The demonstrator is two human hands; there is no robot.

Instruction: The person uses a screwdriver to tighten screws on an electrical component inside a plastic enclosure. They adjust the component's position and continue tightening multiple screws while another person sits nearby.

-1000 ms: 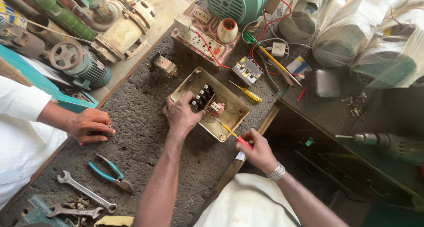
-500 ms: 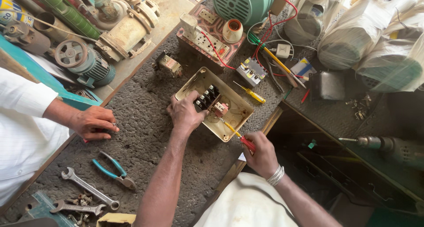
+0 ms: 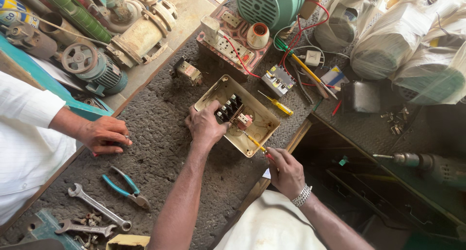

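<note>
1. Our left hand (image 3: 206,127) presses down on the beige switch box (image 3: 238,115) lying open on the desk (image 3: 160,148).
2. Our right hand (image 3: 286,171) grips a yellow screwdriver (image 3: 253,140), its tip inside the box.

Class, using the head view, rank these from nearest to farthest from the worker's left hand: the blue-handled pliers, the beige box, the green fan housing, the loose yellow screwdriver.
Measured from the left hand:
1. Beige box: the hand rests on its near edge.
2. Yellow screwdriver: on the mat, just beyond the box's far side.
3. Pliers: lower left, near the wrenches.
4. Fan housing: top edge, farthest.
</note>
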